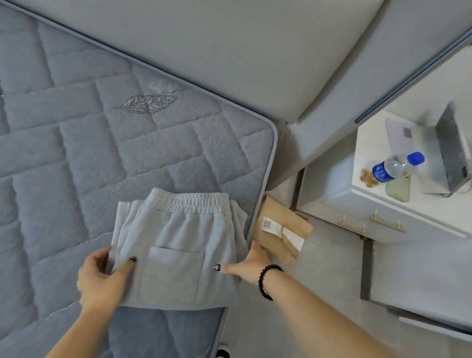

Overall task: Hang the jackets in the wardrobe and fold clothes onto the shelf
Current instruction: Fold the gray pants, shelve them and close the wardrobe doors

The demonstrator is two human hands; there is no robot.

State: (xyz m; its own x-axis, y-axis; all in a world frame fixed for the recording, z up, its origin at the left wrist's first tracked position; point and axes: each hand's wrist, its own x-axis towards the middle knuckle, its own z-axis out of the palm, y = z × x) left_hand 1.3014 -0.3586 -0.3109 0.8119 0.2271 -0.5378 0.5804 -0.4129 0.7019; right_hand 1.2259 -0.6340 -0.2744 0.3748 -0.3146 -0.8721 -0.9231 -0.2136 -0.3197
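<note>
The left grip (101, 277) has its fingers curled and pinching, thumb on top. The right grip (247, 265) reaches across with thumb outstretched, a beaded bracelet (268, 280) on its wrist
</note>
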